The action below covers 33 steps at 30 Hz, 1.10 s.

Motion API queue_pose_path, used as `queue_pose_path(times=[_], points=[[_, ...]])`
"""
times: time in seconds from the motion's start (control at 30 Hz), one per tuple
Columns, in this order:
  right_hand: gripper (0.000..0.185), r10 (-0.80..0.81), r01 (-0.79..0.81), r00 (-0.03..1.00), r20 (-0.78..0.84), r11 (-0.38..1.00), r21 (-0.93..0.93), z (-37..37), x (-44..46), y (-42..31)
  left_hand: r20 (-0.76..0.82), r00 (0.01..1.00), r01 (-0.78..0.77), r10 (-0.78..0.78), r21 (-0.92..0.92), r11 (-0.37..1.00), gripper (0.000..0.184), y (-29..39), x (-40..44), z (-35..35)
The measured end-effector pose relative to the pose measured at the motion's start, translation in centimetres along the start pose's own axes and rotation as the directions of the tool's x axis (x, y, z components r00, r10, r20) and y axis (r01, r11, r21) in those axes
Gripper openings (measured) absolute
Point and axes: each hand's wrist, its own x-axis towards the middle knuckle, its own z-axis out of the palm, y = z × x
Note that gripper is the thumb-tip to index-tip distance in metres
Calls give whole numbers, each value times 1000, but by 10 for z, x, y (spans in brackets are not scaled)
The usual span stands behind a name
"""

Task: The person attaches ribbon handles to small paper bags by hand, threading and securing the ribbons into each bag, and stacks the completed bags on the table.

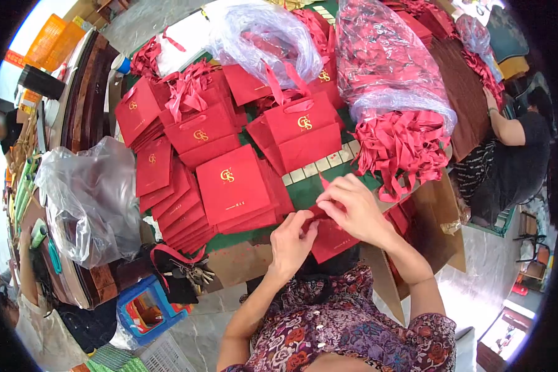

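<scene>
A red paper gift bag (pixel 330 243) hangs at the table's front edge, partly hidden behind both hands. My left hand (pixel 293 240) pinches at the bag's top left, thumb and fingers together. Closed on a red ribbon (pixel 324 181) is my right hand (pixel 352 209), just above the bag's upper edge; a short ribbon end sticks up past the fingers. Beside my left hand lies a fanned stack of flat red bags (pixel 235 189) with gold lettering. Beyond my right hand, a bundle of red ribbons (pixel 403 146) spills from a clear plastic bag (pixel 384 56).
More red bags with ribbon handles (pixel 304 127) stand farther back on the green table. An open cardboard box (pixel 431 223) is at my right. Keys (pixel 198 273) hang at the front edge, near a blue plastic stool (pixel 149 308). Another person (pixel 508 161) sits at far right.
</scene>
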Motion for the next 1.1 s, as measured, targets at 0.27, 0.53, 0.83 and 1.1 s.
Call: queue_pose_path(times=[0.27,0.53,0.83,1.1], points=[[25,-115,-36,763,636,975,218,2,29,46,-72,952,-292,297,67,954,18,-1,-9,9],[19,-10,-189,810,586,942,277,13,24,50,-50,963,-265,265,-2,964,20,-11,3,8],[23,134,-131,989,64,990,-53,29,21,73,32,999,-30,33,-75,997,20,-8,16,11],[21,-34,69,982,184,980,-188,35,10,64,-60,998,3,-1,40,999,13,-17,26,30]])
